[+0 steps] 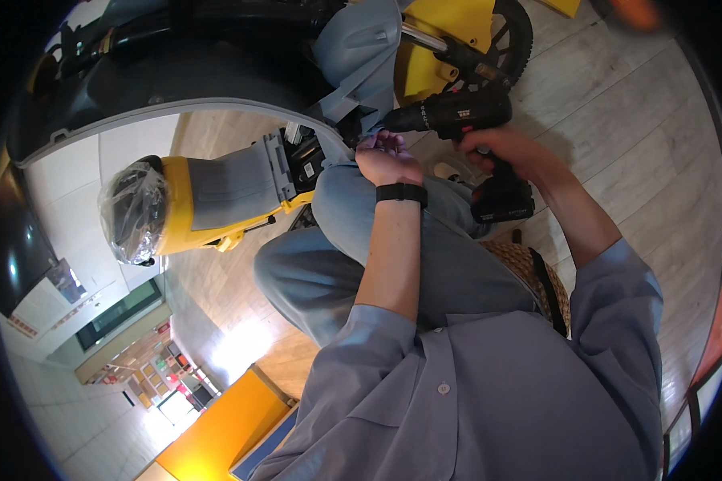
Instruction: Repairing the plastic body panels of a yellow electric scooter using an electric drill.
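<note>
My right hand [497, 150] is wrapped round the handle of a black cordless drill [449, 111]. The drill lies level, its chuck pointing left at the grey front panel [359, 48] of a yellow and grey scooter. Just below the drill's tip is my left hand [389, 158], its fingers curled in close to the panel's lower edge. What those fingers hold, if anything, is too small to make out. The bit and the spot it meets are hidden between the hand and the panel.
Beyond the drill stands the scooter's front wheel [512, 44] under a yellow fender [441, 40]. A grey seat [237, 184] and a plastic-wrapped tail end [134, 210] extend left. I sit on a woven stool [561, 309]. An orange-yellow panel [225, 421] stands lower left.
</note>
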